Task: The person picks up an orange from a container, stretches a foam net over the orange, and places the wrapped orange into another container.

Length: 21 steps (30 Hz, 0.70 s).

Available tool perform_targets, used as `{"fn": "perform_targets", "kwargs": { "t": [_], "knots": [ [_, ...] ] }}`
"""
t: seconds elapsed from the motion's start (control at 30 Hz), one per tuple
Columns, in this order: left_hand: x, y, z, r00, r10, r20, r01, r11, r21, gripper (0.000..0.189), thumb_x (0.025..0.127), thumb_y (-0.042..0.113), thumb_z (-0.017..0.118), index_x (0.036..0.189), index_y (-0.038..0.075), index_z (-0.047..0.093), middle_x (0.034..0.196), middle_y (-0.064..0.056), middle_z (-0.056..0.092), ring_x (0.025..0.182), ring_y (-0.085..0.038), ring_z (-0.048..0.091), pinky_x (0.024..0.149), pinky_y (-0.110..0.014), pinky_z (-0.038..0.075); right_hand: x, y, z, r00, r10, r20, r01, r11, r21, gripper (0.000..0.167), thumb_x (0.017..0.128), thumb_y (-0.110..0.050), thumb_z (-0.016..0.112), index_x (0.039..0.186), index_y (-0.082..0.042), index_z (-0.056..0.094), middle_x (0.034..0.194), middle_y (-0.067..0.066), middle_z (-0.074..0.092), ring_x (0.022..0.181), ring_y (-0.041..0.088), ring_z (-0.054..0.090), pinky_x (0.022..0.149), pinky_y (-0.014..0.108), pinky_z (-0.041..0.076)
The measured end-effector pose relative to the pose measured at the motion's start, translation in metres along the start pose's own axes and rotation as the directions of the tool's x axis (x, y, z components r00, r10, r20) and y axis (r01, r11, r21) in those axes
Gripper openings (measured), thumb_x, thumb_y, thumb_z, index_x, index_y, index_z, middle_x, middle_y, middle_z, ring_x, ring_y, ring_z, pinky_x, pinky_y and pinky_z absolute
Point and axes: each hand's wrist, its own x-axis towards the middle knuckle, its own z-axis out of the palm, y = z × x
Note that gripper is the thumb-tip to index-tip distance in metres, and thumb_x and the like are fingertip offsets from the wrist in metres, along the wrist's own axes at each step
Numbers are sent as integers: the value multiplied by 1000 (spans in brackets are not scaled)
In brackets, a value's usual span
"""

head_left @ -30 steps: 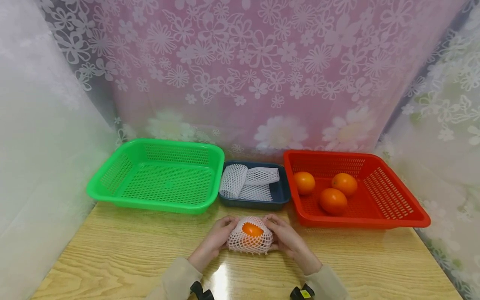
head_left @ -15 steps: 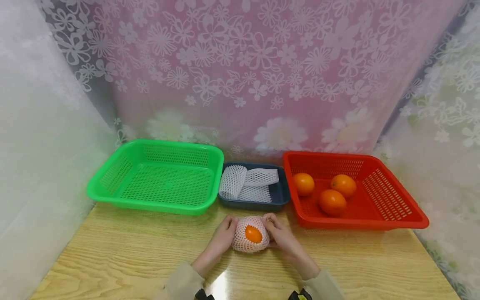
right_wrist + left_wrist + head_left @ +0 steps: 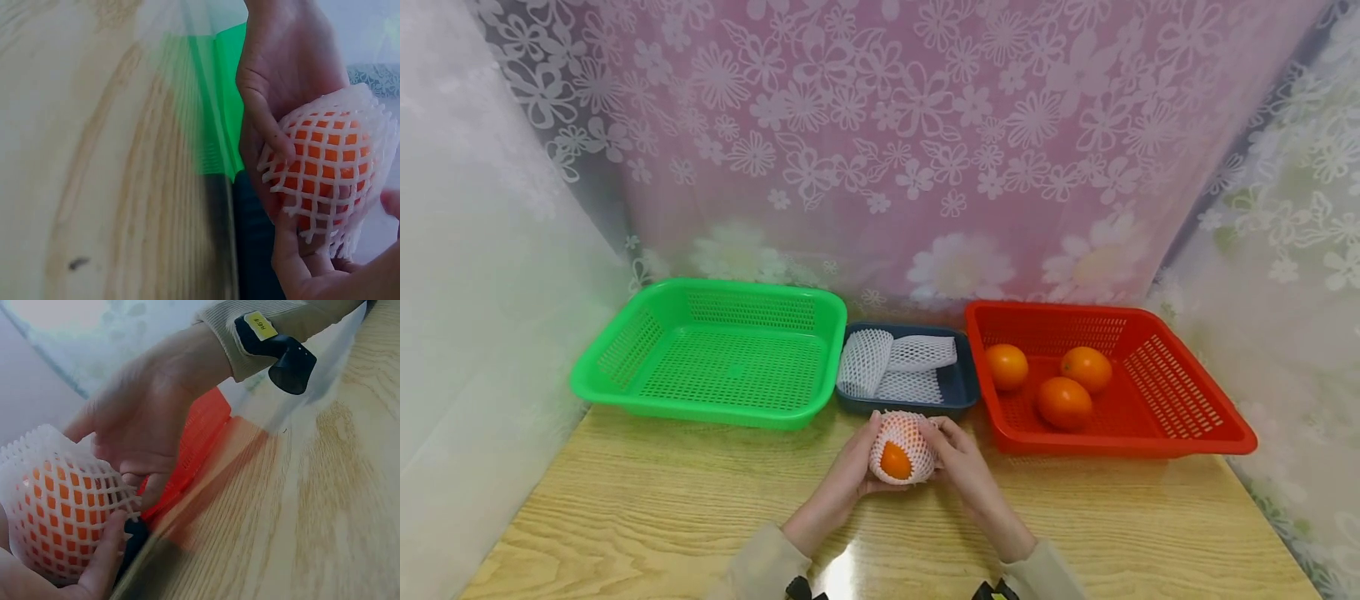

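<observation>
An orange [image 3: 896, 461] sits inside a white foam net sleeve [image 3: 912, 427], its bare skin showing through the sleeve's opening toward me. My left hand [image 3: 850, 468] cups the netted fruit from the left, thumb at its side and fingers beneath it. On the other side my right hand [image 3: 964, 467] grips the sleeve's edge, thumb against the netting. Close up in the left wrist view, the stretched net [image 3: 65, 515] covers the fruit, and the right palm shows behind it. In the right wrist view, the left thumb presses the mesh [image 3: 325, 169]; some right fingers are partly hidden.
A green basket [image 3: 707, 410] stands at the back left. Beside it, a dark blue tray [image 3: 958, 387] holds several foam nets [image 3: 865, 362]. The red basket [image 3: 1120, 446] at the back right holds three oranges [image 3: 1064, 403]. All rest on a wooden table [image 3: 647, 500].
Both hands have lifted the netted orange a little and brought it toward the blue tray. The fruit has turned, and the left fingers now lie beneath it. The sleeve fits closer around it.
</observation>
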Motion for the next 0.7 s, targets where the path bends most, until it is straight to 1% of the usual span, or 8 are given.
{"fn": "perform_targets", "kwargs": {
  "t": [0.07, 0.13, 0.23, 0.37, 0.43, 0.5, 0.6, 0.7],
  "knots": [
    [-1, 0, 1, 1000, 6, -20, -6, 1000, 15, 71, 105, 58, 39, 148, 1, 40, 130, -19, 58, 102, -24, 67, 81, -42, 61, -1, -3, 0, 1000, -3, -12, 3, 999, -37, 34, 101, -34, 62, 117, -3, 61, 105, 8, 63, 91, 21, 58, 75, 29, 54],
    [-3, 1, 1, 999, 10, -32, -9, 999, 31, 68, 106, 55, 42, 148, 1, 41, 130, -19, 58, 103, -23, 66, 80, -41, 61, -3, -4, 0, 1000, -16, -15, 15, 999, -47, 37, 100, -35, 64, 118, -3, 63, 108, 9, 64, 93, 21, 59, 78, 30, 56],
    [-6, 3, 0, 999, 10, -39, -8, 998, 62, 67, 106, 53, 44, 151, 3, 40, 137, -20, 54, 108, -24, 63, 81, -40, 60, -3, -5, 1, 999, -25, -38, 25, 1000, -16, 33, 101, -34, 63, 115, -4, 63, 105, 7, 64, 91, 21, 59, 76, 29, 55],
    [-8, 5, 1, 1000, 8, -11, -8, 997, 83, 70, 105, 53, 45, 154, 4, 37, 144, -19, 50, 113, -22, 60, 85, -38, 58, -1, -7, 2, 996, 0, -88, 5, 999, 51, 28, 101, -36, 63, 107, -9, 62, 99, 3, 61, 86, 19, 57, 69, 25, 50],
    [-9, 6, 2, 1000, 15, 22, -16, 997, 81, 70, 105, 53, 44, 154, 3, 37, 143, -19, 51, 114, -21, 59, 88, -37, 57, 1, -7, 2, 995, 16, -95, -8, 997, 76, 25, 101, -36, 63, 104, -12, 62, 98, 3, 61, 85, 18, 57, 68, 23, 50],
    [-10, 6, 3, 998, 31, 52, -36, 995, 91, 70, 105, 52, 43, 155, 3, 36, 144, -19, 51, 118, -21, 58, 93, -38, 55, 2, -6, 1, 997, 23, -80, -16, 996, 92, 22, 102, -35, 62, 101, -13, 62, 97, 2, 61, 86, 18, 57, 70, 23, 50],
    [-11, 5, 4, 995, 61, 80, -69, 992, 110, 69, 107, 50, 40, 157, 2, 32, 150, -19, 47, 128, -25, 52, 105, -43, 47, 3, -4, -1, 999, 33, -29, -30, 993, 118, 17, 103, -31, 60, 99, -14, 62, 97, 2, 61, 87, 18, 57, 72, 23, 51],
    [-12, 5, 6, 996, 72, 42, -77, 988, 131, 70, 107, 49, 41, 158, 1, 30, 157, -18, 39, 140, -28, 42, 116, -47, 36, 3, -2, -3, 998, 52, 24, -54, 992, 111, 22, 103, -33, 58, 103, -11, 61, 89, -1, 59, 77, 14, 54, 65, 22, 47]
  ]
}}
